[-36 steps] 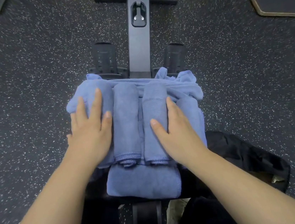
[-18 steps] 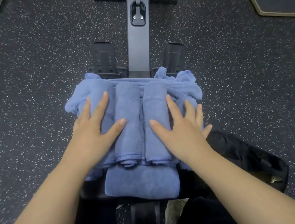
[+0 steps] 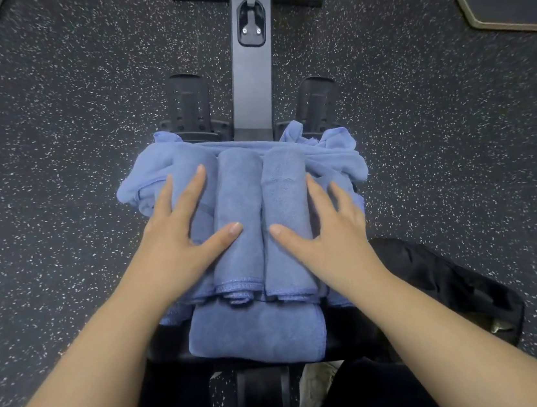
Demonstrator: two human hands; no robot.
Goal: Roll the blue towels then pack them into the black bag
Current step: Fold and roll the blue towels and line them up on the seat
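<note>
Both hands have spread wider since a moment ago, thumbs now reaching inward across the two middle rolls. Fingers straight and relaxed, the left hand (image 3: 177,245) lies flat on the left rolled towel (image 3: 189,179), its thumb on the second roll (image 3: 239,207). Likewise flat, the right hand (image 3: 335,232) has its thumb on the third roll (image 3: 285,198) and its fingers over loose blue towels (image 3: 336,157) at the right. A folded towel (image 3: 256,333) lies nearer the person. At the right, the black bag (image 3: 446,283) sits on the speckled floor (image 3: 52,162).
</note>
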